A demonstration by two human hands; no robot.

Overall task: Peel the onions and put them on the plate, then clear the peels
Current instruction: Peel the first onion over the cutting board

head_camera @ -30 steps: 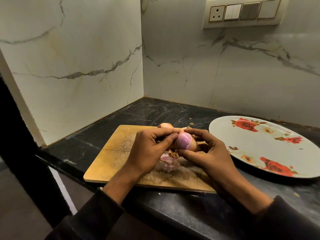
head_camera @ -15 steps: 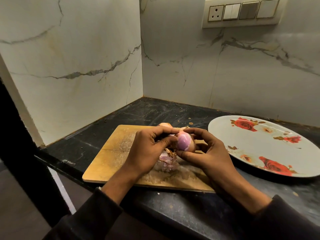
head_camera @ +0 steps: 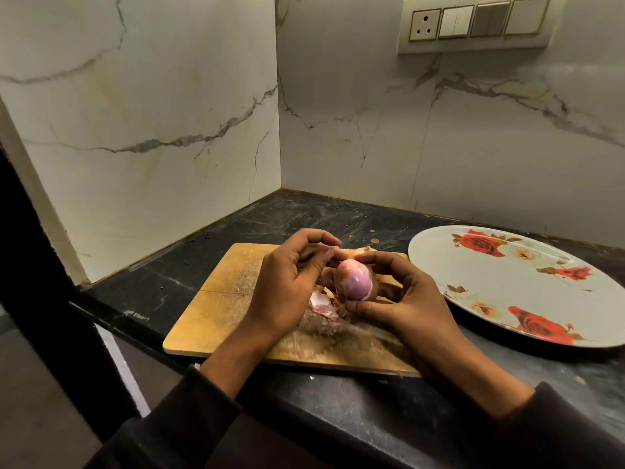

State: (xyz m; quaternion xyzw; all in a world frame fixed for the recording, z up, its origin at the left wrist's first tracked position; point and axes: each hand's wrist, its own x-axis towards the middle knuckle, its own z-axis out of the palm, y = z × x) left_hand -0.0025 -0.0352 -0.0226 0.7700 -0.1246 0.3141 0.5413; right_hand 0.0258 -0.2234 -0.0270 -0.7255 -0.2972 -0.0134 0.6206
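A pink, mostly peeled onion [head_camera: 353, 279] is held above the wooden cutting board [head_camera: 216, 309]. My right hand [head_camera: 402, 299] cups it from the right and below. My left hand [head_camera: 287, 286] is at the onion's left, its fingertips pinching a strip of skin near the top. A pile of loose peels [head_camera: 324, 313] lies on the board under my hands. Another onion [head_camera: 363, 251] is partly hidden behind my fingers at the board's far edge. The white plate with red roses [head_camera: 507, 286] sits to the right with nothing on it.
The black countertop [head_camera: 162, 289] fits into a corner of marble walls, left and behind. A switch panel [head_camera: 473, 23] is on the back wall. The counter's front edge runs just below the board. A few crumbs lie beyond the board.
The onion has turned in my right hand so more of its peeled side faces up. My left fingers have shifted up to the onion's top, pulling at the skin.
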